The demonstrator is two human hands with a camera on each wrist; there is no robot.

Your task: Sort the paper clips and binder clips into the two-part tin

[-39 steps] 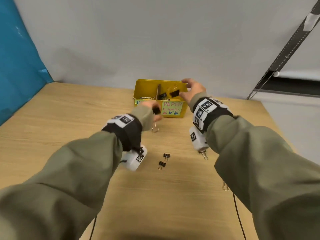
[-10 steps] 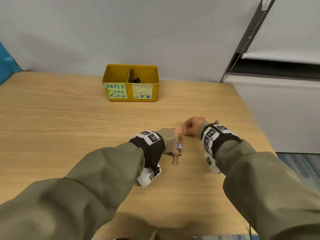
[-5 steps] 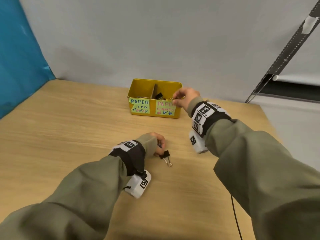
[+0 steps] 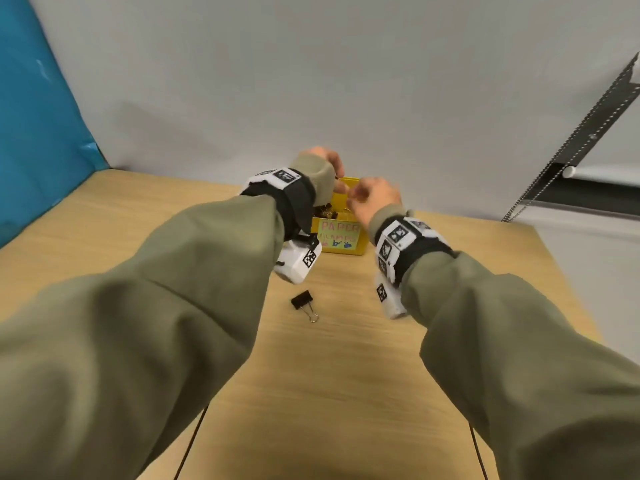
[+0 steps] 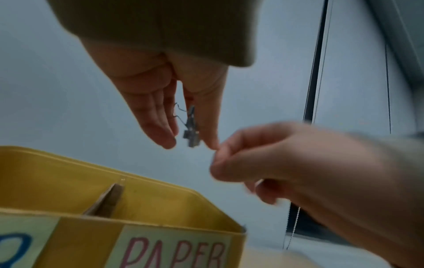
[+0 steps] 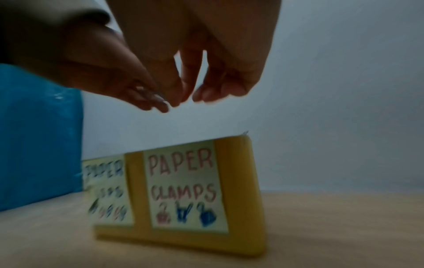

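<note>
The yellow two-part tin [image 4: 361, 237] stands at the table's far side, its right half labelled "PAPER CLAMPS" [image 6: 183, 181]. Dark binder clips [image 4: 325, 213] lie inside it. My left hand [image 4: 322, 159] hovers over the tin with its fingers pointing down. It pinches a small binder clip [image 5: 191, 127] between thumb and fingers [image 5: 158, 127]. My right hand [image 4: 367, 197] hangs beside it over the tin's right end, fingers curled, with nothing visible in it [image 5: 229, 159]. One black binder clip [image 4: 302, 302] lies on the table between my forearms.
A cardboard divider [image 5: 107, 199] splits the tin. A blue panel [image 4: 34, 133] stands at the left and a grey wall behind. The table's right edge [image 4: 561, 271] is near my right arm. Two thin cables [image 4: 194, 441] run off the front edge.
My left hand has lifted from the table with a binder clip and now hovers over the tin. The other clip stays on the table. My right hand remains at the tin.
</note>
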